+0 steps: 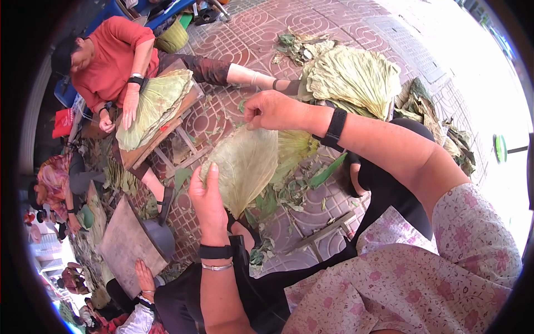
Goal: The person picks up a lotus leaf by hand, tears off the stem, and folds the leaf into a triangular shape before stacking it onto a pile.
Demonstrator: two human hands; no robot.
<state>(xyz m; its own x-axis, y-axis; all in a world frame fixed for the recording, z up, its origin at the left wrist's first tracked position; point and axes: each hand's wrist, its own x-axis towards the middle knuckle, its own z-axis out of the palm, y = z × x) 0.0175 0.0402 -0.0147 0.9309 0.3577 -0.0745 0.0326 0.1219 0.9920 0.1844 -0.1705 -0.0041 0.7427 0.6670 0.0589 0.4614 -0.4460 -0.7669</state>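
Note:
A large, pale green dried leaf (245, 164), folded like a fan, is held up in front of me. My left hand (210, 195) grips its left edge, thumb on top and fingers behind. At the leaf's upper edge, my right hand (272, 109) has its fingers curled and pinched together on the rim. Behind the leaf lies another yellow-green leaf (295, 150), partly covered. A big stack of flattened leaves (353, 78) rests beyond my right forearm.
Across from me a person in a red top (114, 61) presses leaves on a wooden board (183, 111). A bare board (130, 245) with another person's hand on it is at lower left. Leaf scraps (300, 189) litter the tiled ground, and a wooden frame (328, 231) lies near my legs.

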